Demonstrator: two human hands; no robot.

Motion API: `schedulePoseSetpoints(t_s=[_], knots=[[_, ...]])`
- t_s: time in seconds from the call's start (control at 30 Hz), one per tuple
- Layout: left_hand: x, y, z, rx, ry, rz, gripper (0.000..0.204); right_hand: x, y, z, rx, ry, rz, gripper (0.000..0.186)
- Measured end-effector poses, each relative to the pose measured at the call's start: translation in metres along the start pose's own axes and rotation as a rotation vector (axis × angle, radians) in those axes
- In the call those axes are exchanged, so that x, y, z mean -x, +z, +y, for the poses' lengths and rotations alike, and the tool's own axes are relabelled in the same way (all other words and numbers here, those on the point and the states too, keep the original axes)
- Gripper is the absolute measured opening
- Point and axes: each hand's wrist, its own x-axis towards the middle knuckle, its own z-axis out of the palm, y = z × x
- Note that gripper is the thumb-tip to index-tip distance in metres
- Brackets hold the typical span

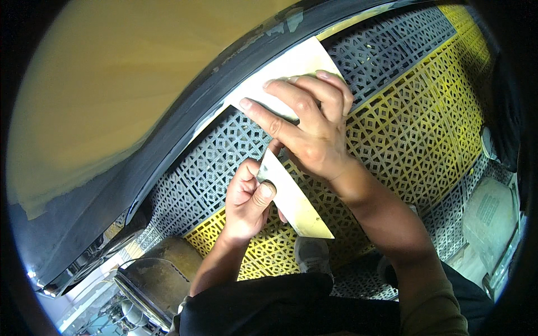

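Note:
My right hand [311,120] grips a broad, pale flat plate [302,59], its fingers pressed along the near part of its face. The plate's far edge lies along the dark lower edge of a curved panel [224,64]; whether it touches is hard to tell. My left hand [246,204] pinches a second pale plate with slanted ends [297,204], thumb on its face. That plate looks like a filler spreader and slopes down toward me, below my right hand. My right thumb is mostly hidden.
Tan covering [101,95] spreads over the dark vehicle body at left. Grey and yellow perforated floor tiles [414,106] lie below. A worn round drum [162,263] stands at lower left, and a pale seat-like panel [487,215] at right. My shoe [312,255] is beneath the plate.

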Motion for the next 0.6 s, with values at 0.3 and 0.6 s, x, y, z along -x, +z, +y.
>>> schedulePoseSetpoints(t_s=[0.3,0.6], knots=[[-0.002,-0.008,-0.009,-0.011,-0.029,-0.024,0.025,0.008,0.001,0.002,-0.023,0.031,-0.055,0.046],[0.011,-0.009,-0.021,0.036,-0.103,-0.006,0.022,0.025,-0.004,-0.003,-0.018,0.062,-0.138,0.039]])
